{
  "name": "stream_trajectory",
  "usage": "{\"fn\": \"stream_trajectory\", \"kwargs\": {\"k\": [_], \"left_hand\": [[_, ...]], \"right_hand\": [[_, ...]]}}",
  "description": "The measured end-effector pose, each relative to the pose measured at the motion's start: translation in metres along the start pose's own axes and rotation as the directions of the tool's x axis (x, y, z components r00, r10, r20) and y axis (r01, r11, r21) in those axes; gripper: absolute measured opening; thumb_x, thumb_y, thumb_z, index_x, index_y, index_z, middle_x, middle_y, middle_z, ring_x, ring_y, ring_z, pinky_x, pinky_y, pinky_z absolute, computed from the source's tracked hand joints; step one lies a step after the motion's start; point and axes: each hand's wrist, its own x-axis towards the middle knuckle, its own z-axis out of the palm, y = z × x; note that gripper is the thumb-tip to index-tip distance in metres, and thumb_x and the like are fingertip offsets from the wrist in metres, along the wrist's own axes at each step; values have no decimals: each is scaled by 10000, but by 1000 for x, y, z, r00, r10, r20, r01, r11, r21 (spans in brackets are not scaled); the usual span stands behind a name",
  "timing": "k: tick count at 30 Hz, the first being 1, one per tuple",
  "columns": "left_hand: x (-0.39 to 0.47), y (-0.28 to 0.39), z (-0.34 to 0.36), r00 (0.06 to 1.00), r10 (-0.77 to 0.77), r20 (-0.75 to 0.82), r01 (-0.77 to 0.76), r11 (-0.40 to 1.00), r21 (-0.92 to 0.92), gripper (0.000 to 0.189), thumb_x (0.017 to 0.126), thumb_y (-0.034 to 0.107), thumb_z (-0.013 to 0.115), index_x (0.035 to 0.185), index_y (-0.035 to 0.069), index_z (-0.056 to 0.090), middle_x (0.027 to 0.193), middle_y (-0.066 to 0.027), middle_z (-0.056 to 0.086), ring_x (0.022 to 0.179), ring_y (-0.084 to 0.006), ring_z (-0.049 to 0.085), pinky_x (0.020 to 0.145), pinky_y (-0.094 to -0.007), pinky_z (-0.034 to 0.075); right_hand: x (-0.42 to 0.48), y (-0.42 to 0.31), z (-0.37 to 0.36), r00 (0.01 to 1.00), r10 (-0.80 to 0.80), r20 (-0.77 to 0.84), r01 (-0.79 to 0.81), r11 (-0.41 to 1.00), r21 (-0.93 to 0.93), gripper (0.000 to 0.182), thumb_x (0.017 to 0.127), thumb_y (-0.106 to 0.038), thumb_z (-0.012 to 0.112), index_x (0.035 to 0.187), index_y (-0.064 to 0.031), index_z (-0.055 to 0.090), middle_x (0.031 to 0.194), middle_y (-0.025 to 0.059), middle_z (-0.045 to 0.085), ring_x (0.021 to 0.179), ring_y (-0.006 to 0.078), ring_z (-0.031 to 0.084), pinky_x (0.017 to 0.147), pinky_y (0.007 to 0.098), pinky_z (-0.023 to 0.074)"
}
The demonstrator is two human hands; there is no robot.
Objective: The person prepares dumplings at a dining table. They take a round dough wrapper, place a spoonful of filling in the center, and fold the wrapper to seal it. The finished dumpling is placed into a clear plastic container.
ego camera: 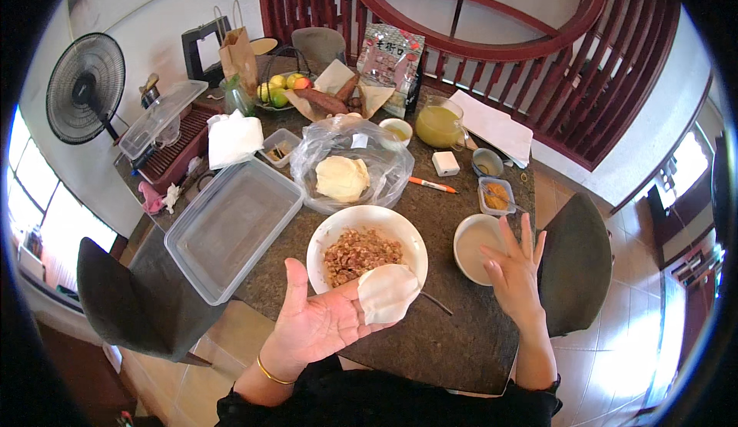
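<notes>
My left hand [323, 326] is palm up, and a round dough wrapper [390, 293] lies across its fingers. Beyond it, a white bowl [412, 228] holds minced filling [360, 254], partly covered from view by the wrapper and fingers. A thin dark utensil handle [437, 303] sticks out past the wrapper. My right hand [516, 271] is at the right rim of a bowl of pale, cloudy liquid [475, 248]; its fingers are spread, the index finger bent over the liquid, with nothing held. More wrappers [342, 178] lie stacked on a clear plastic bag [395, 167] behind the filling bowl.
At left lies a rectangular plastic container [233, 228]. Behind stand a glass jug [438, 124], a fruit basket [279, 90] and a printed food bag [392, 66]. An orange marker [432, 185] and a small tub with orange-brown contents [494, 196] are at right. Chairs flank the table.
</notes>
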Motion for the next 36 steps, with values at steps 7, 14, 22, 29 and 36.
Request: {"fn": "stream_trajectory", "kwargs": {"k": [7, 14, 22, 29, 36], "left_hand": [[3, -3, 8, 999, -38, -28, 39, 999, 13, 1277, 693, 940, 141, 1492, -56, 142, 1558, -191, 214, 1436, -294, 252, 1172, -442, 195], [-7, -5, 6, 997, -54, -60, 59, 995, 84, 1244, 712, 926, 160, 1490, -45, 172, 1541, -179, 263, 1428, -294, 269, 1163, -446, 222], [-6, -16, -9, 973, 94, 209, -6, 922, -388, 1246, 711, 926, 141, 1493, -45, 164, 1545, -183, 258, 1434, -302, 255, 1175, -454, 182], [-9, -7, -1, 998, 62, 18, -63, 998, 11, 1231, 707, 925, 142, 1510, -8, 131, 1561, -157, 222, 1441, -281, 240, 1181, -445, 185], [-14, 1, 3, 970, 209, -126, -221, 971, -92, 1189, 768, 884, 238, 1485, -61, 164, 1552, -189, 239, 1426, -339, 263, 1177, -515, 145]], "right_hand": [[6, -95, -31, 812, -581, -60, 583, 812, 26, 707, 854, -759, 331, 1261, -273, 642, 1537, 139, 309, 1465, 403, 44, 1121, 625, -70], [17, -110, -21, 836, -547, -35, 548, 836, 20, 699, 857, -744, 360, 1330, -278, 579, 1538, 137, 306, 1466, 390, 61, 1113, 652, -43], [14, -121, -20, 821, -563, -96, 562, 826, -46, 750, 855, -758, 332, 1324, -231, 589, 1520, 164, 328, 1459, 397, 105, 1114, 652, -19], [9, -117, -28, 877, -471, -97, 477, 877, 57, 754, 900, -728, 249, 1304, -202, 608, 1515, 192, 326, 1458, 401, 114, 1125, 622, -16], [18, -59, -18, 975, -157, -155, 156, 988, -19, 613, 913, -623, 407, 1223, -149, 642, 1502, 159, 359, 1446, 370, 175, 1136, 616, 10]]}}
